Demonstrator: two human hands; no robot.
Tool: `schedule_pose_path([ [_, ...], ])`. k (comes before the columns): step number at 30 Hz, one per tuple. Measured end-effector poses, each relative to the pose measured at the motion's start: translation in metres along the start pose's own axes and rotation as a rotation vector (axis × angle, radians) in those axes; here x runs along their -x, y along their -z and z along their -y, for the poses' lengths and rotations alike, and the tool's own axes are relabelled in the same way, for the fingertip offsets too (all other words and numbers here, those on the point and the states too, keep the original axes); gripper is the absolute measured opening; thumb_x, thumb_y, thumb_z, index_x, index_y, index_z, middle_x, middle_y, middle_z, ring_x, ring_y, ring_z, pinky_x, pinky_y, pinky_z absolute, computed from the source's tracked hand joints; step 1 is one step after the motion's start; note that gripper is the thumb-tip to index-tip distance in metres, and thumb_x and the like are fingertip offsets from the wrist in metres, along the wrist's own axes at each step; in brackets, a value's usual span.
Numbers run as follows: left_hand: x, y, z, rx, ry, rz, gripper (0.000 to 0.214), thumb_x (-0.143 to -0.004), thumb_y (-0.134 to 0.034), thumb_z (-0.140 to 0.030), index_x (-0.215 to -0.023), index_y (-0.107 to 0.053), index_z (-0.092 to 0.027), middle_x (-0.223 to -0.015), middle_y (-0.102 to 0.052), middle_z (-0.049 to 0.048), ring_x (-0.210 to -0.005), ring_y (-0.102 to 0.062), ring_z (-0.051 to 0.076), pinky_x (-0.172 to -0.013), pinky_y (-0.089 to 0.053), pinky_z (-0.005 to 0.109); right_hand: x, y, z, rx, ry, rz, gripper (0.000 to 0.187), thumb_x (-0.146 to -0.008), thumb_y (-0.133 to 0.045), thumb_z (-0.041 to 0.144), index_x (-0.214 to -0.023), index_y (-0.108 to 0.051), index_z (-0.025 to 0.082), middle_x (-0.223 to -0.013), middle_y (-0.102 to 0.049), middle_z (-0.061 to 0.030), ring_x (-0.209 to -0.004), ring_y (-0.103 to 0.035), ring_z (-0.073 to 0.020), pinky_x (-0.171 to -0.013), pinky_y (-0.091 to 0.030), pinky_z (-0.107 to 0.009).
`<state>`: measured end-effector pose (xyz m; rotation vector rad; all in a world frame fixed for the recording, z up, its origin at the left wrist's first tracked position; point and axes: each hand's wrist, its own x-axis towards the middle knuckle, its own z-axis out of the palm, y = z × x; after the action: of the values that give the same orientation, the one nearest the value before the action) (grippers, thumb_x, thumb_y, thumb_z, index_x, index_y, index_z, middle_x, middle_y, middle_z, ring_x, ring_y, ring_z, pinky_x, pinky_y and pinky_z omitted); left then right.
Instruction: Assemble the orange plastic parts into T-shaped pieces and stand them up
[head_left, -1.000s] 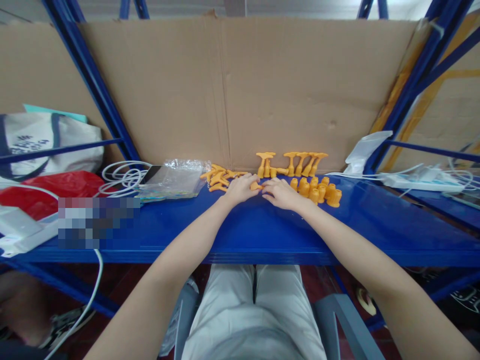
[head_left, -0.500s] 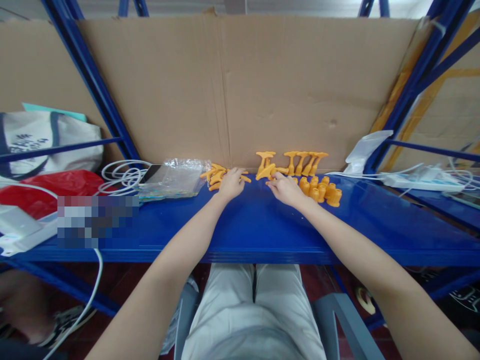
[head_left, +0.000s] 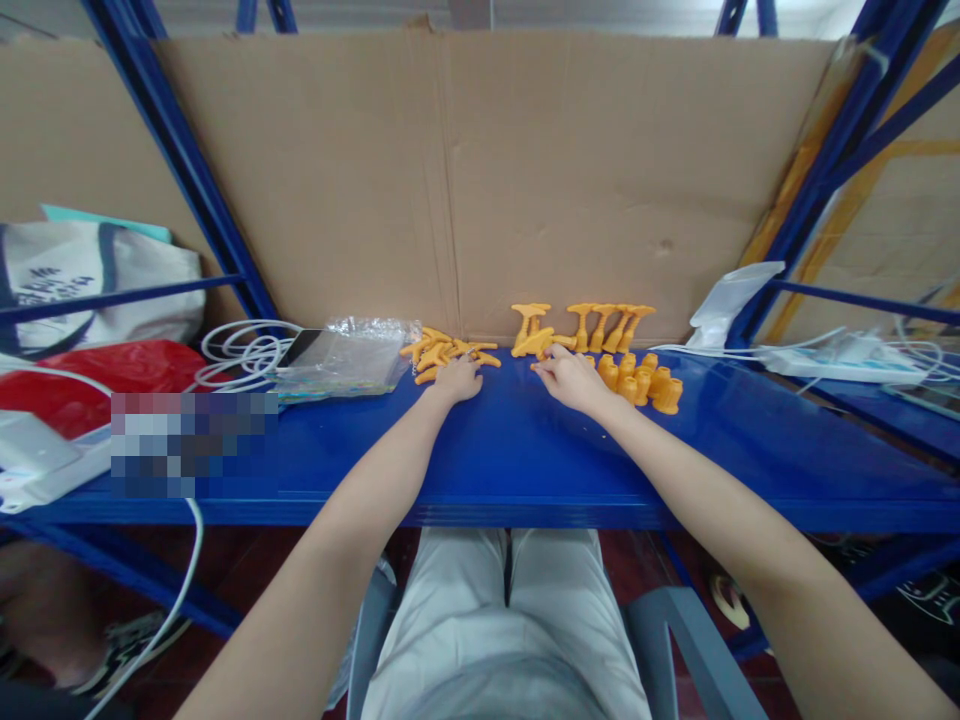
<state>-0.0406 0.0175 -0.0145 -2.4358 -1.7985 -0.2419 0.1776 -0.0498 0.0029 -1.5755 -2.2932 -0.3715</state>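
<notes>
My left hand (head_left: 459, 378) lies on the near side of a loose pile of orange curved plastic pieces (head_left: 433, 350). Its fingers are stretched out and apart, and no piece shows in its grip. Further right, my right hand (head_left: 566, 378) is closed in a pinch, with a bit of orange plastic at its fingertips, mostly hidden. Just behind those fingers lie orange T-shaped pieces (head_left: 534, 343). Several orange T-shaped pieces (head_left: 602, 325) stand upright in a row at the back. Short orange cup-like pieces (head_left: 666, 396) are grouped to the right of my right hand.
A blue shelf (head_left: 517, 465) carries everything, with a cardboard sheet (head_left: 562, 180) behind. On the left are clear plastic bags (head_left: 349, 360), coiled white cable (head_left: 244, 355) and a red bag (head_left: 142, 365). A white power strip (head_left: 844, 360) lies right. Another person's leg (head_left: 45, 610) shows lower left.
My left hand has drawn slightly back toward me, uncovering more of the orange pile. My right hand stays in almost the same place, still pinched.
</notes>
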Motion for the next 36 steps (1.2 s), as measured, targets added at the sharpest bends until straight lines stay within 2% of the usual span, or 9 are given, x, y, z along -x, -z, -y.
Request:
schedule_pose_path([
  [3,0.001,0.002,-0.002,-0.009,0.030,-0.054,0.039,-0.093,-0.044,-0.026,-0.119,-0.073,-0.026,-0.136,-0.065,0.0083,-0.129,-0.055,0.032,-0.106,-0.045,0.051,0.000,0.000,0.000,-0.005,0.001,-0.010,0.041,-0.103,-0.038,0.027,-0.113,-0.077,0.020,-0.130,-0.063,-0.0136,-0.108,-0.065,-0.0240,-0.091,-0.048,-0.037],
  [6,0.000,0.002,-0.003,0.003,0.069,-0.144,0.037,-0.094,-0.045,-0.027,-0.116,-0.074,-0.024,-0.128,-0.069,0.0109,-0.128,-0.055,0.033,-0.105,-0.045,0.052,0.000,0.000,0.000,-0.013,-0.002,-0.002,0.041,-0.103,-0.038,0.027,-0.112,-0.077,0.020,-0.131,-0.063,-0.0138,-0.107,-0.065,-0.0236,-0.092,-0.048,-0.037],
  [10,-0.002,-0.003,-0.001,0.062,0.070,-0.216,0.042,-0.096,-0.044,-0.031,-0.130,-0.066,-0.021,-0.141,-0.061,0.0121,-0.133,-0.052,0.031,-0.110,-0.042,0.051,0.001,0.001,0.001,-0.018,-0.009,0.001,0.039,-0.103,-0.039,0.025,-0.109,-0.078,0.019,-0.131,-0.063,-0.0138,-0.109,-0.065,-0.0237,-0.093,-0.048,-0.037],
  [13,-0.003,-0.008,0.000,0.098,0.016,-0.133,0.045,-0.098,-0.041,-0.032,-0.139,-0.059,-0.025,-0.152,-0.053,0.0102,-0.140,-0.047,0.032,-0.115,-0.035,0.058,0.001,0.002,0.001,-0.022,0.001,-0.005,0.039,-0.102,-0.040,0.024,-0.109,-0.078,0.019,-0.130,-0.063,-0.0141,-0.107,-0.066,-0.0239,-0.093,-0.049,-0.038],
  [17,-0.006,-0.010,0.000,0.096,-0.010,-0.019,0.043,-0.099,-0.040,-0.032,-0.135,-0.062,-0.025,-0.150,-0.055,0.0097,-0.142,-0.045,0.032,-0.117,-0.030,0.062,0.001,0.001,-0.001,-0.024,0.012,-0.021,0.039,-0.102,-0.040,0.025,-0.108,-0.078,0.021,-0.128,-0.064,-0.0124,-0.103,-0.067,-0.0227,-0.090,-0.050,-0.036],
  [21,-0.007,-0.010,0.000,0.081,0.000,-0.014,0.043,-0.097,-0.043,-0.033,-0.133,-0.064,-0.023,-0.149,-0.057,0.0112,-0.143,-0.044,0.034,-0.117,-0.032,0.059,0.000,-0.003,-0.004,-0.039,0.024,-0.035,0.038,-0.102,-0.040,0.025,-0.105,-0.078,0.021,-0.126,-0.065,-0.0114,-0.101,-0.066,-0.0217,-0.091,-0.049,-0.036],
  [27,-0.007,-0.009,-0.002,0.064,0.005,0.000,0.048,-0.098,-0.041,-0.033,-0.141,-0.057,-0.019,-0.154,-0.049,0.0139,-0.145,-0.042,0.034,-0.118,-0.030,0.060,-0.001,-0.007,-0.006,-0.067,0.024,-0.032,0.037,-0.102,-0.041,0.026,-0.103,-0.078,0.021,-0.125,-0.065,-0.0111,-0.106,-0.065,-0.0218,-0.093,-0.047,-0.037],
  [32,-0.008,-0.008,-0.003,0.100,0.052,-0.052,0.039,-0.097,-0.040,-0.025,-0.125,-0.067,-0.019,-0.142,-0.061,0.0143,-0.136,-0.052,0.033,-0.114,-0.037,0.058,-0.001,-0.006,-0.005,-0.058,0.025,-0.038,0.036,-0.101,-0.042,0.026,-0.102,-0.078,0.021,-0.125,-0.065,-0.0107,-0.104,-0.066,-0.0216,-0.092,-0.049,-0.036],
  [36,-0.009,-0.008,-0.002,0.136,0.051,-0.117,0.029,-0.094,-0.046,-0.024,-0.102,-0.073,-0.018,-0.118,-0.073,0.0133,-0.117,-0.065,0.030,-0.104,-0.048,0.047,-0.001,-0.003,-0.003,-0.040,0.022,-0.023,0.037,-0.101,-0.041,0.025,-0.101,-0.078,0.020,-0.126,-0.065,-0.0114,-0.103,-0.067,-0.0225,-0.090,-0.050,-0.036],
])
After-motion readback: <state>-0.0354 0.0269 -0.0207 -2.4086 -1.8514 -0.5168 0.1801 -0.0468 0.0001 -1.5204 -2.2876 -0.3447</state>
